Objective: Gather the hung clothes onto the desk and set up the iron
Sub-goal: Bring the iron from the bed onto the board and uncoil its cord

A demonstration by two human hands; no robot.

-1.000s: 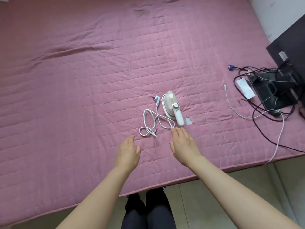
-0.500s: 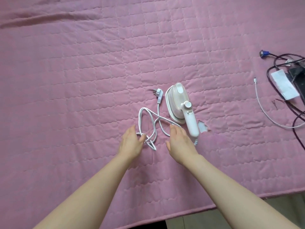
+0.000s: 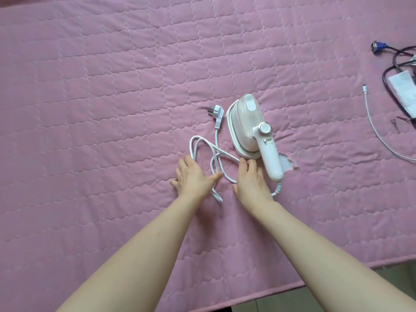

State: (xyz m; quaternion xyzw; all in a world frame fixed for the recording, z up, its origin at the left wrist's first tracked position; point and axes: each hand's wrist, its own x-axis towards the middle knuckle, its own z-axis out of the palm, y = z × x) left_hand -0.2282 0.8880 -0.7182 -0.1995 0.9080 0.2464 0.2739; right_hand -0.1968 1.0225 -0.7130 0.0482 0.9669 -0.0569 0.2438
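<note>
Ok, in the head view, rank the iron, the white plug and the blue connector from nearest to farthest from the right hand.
1. iron: just beyond and to the right of the right hand, its handle beside the fingers.
2. white plug: farther up the quilt, left of the iron.
3. blue connector: far upper right, near the frame's edge.

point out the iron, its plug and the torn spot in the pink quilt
iron (image 3: 245, 122): head view, on the pale pink body.
plug (image 3: 218, 111): head view, on the white plug head, left of the iron.
torn spot (image 3: 286, 162): head view, on the pale exposed patch.
</note>
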